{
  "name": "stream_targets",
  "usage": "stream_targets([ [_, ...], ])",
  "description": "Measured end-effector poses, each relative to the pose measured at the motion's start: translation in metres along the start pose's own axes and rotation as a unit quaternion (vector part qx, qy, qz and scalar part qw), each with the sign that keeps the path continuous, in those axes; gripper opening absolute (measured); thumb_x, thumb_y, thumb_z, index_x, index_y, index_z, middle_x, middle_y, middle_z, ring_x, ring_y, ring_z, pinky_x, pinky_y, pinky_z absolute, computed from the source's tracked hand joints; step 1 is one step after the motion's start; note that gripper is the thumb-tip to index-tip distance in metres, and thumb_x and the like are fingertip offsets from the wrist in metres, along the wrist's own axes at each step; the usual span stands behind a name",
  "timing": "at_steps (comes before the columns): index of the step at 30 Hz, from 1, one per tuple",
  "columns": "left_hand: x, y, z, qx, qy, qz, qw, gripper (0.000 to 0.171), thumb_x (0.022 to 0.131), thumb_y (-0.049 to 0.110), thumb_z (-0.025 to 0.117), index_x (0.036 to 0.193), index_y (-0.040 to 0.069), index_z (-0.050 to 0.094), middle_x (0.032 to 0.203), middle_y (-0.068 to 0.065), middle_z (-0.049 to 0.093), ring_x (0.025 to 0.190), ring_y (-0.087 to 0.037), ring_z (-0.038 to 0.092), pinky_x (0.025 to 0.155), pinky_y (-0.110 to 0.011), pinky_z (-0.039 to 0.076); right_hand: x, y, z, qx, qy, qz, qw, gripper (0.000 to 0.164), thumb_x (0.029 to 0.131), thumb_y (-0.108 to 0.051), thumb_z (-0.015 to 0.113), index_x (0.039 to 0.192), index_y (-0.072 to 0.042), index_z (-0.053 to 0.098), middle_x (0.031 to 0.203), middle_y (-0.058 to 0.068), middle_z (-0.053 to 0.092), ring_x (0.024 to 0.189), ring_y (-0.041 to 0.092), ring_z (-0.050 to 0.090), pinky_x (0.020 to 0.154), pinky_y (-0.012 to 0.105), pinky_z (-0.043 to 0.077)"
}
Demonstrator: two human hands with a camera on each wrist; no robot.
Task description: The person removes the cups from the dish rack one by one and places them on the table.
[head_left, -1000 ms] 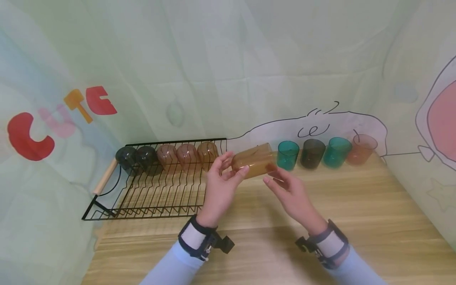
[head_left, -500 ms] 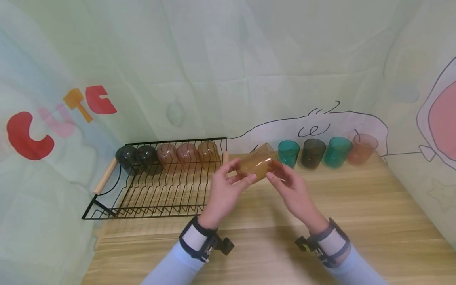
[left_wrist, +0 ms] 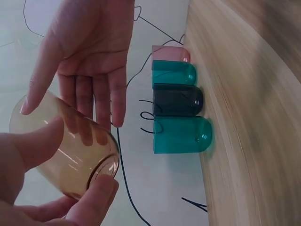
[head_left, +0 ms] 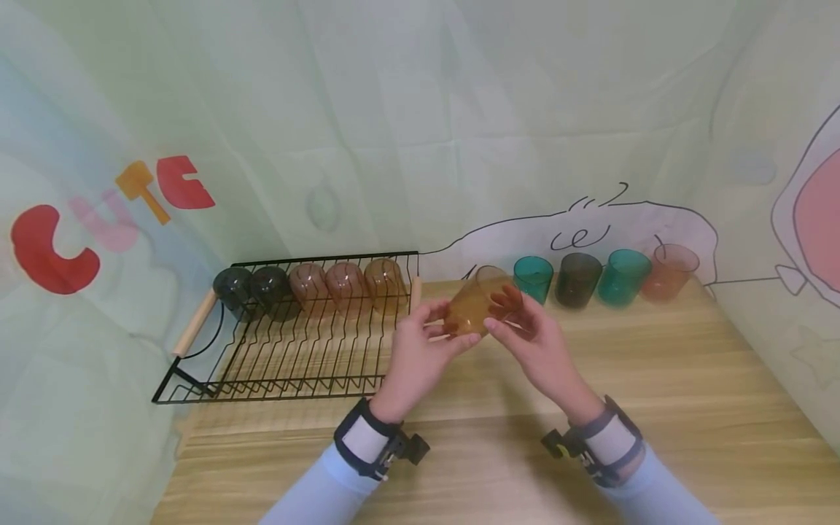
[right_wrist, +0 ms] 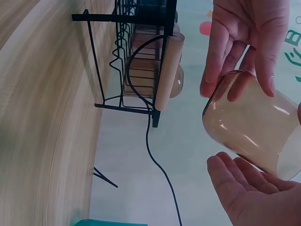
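A clear amber cup (head_left: 474, 302) is held up over the table, tilted, its mouth toward the upper right in the head view. My left hand (head_left: 426, 346) grips it by the base end; in the left wrist view the thumb (left_wrist: 44, 141) lies along its side and a fingertip is at the base. My right hand (head_left: 534, 339) has its thumb in front of the cup and long, fairly straight fingers behind it, seen through the amber wall. The right wrist view shows the cup (right_wrist: 249, 122) between both hands.
Left stands a black wire dish rack (head_left: 289, 379) with wooden handles; dark cups (head_left: 269, 292), pink cups (head_left: 344, 284) and an amber cup (head_left: 385, 281) sit upside down along its back. Upright at right are green cups (head_left: 533, 277), a grey cup (head_left: 577, 281) and a pink cup (head_left: 671, 273).
The held amber cup has turned from lying nearly level to pointing its mouth more upward. My right fingers have moved from its lower right edge to farther behind it.
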State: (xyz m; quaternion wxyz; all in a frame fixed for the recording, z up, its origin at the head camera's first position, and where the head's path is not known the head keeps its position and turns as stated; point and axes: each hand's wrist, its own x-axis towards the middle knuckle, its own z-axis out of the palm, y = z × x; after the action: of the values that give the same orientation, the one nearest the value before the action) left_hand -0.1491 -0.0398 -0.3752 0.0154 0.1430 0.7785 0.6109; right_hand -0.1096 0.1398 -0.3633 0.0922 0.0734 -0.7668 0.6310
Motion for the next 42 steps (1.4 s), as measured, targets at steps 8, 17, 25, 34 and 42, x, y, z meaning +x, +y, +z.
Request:
stream_targets([
  [8,-0.002,-0.003,0.000,0.067,-0.032,0.020,0.9970,0.061,0.073,0.036,0.079,0.124,0.014,0.056,0.119,-0.007,0.063,0.100,-0.021,0.066,0.074,-0.025,0.057,0.008,0.025,0.000,0.002,0.004,-0.016,1.000,0.063,0.082,-0.033,0.071,0.137,-0.017,0.044,0.132,0.004,0.054,0.118,0.021,0.055,0.092,0.028,0.051],
  [17,-0.003,-0.007,-0.004,0.133,-0.053,0.026,0.9893,0.063,0.076,0.045,0.073,0.128,0.014,0.053,0.127,-0.003,0.060,0.114,-0.018,0.059,0.091,-0.035,0.052,0.009,0.033,0.004,-0.017,0.010,-0.026,0.999,0.068,0.076,-0.038,0.075,0.135,-0.020,0.046,0.129,0.001,0.056,0.117,0.018,0.057,0.090,0.034,0.052],
  [25,-0.002,-0.009,-0.008,0.193,-0.044,0.058,0.9786,0.063,0.077,0.047,0.072,0.129,0.015,0.055,0.131,-0.004,0.058,0.117,-0.022,0.058,0.094,-0.042,0.050,0.010,0.031,0.005,-0.021,0.009,-0.034,0.999,0.068,0.077,-0.036,0.075,0.136,-0.018,0.046,0.131,0.006,0.055,0.117,0.020,0.056,0.090,0.032,0.052],
  [34,-0.007,-0.003,-0.019,0.254,0.003,0.046,0.9661,0.064,0.077,0.043,0.074,0.129,0.010,0.055,0.130,-0.009,0.058,0.114,-0.021,0.059,0.091,-0.039,0.052,0.008,0.010,0.009,-0.026,0.028,-0.015,0.999,0.064,0.078,-0.023,0.076,0.133,-0.006,0.048,0.130,0.015,0.055,0.117,0.029,0.055,0.093,0.041,0.051],
  [42,-0.012,-0.004,-0.036,0.297,0.025,0.068,0.9523,0.059,0.080,0.043,0.071,0.127,0.012,0.057,0.110,-0.006,0.065,0.053,-0.012,0.052,0.058,-0.025,0.049,0.012,0.020,0.009,-0.042,0.053,-0.013,0.998,0.066,0.077,-0.024,0.077,0.133,-0.005,0.048,0.132,0.014,0.053,0.119,0.032,0.053,0.094,0.047,0.049],
])
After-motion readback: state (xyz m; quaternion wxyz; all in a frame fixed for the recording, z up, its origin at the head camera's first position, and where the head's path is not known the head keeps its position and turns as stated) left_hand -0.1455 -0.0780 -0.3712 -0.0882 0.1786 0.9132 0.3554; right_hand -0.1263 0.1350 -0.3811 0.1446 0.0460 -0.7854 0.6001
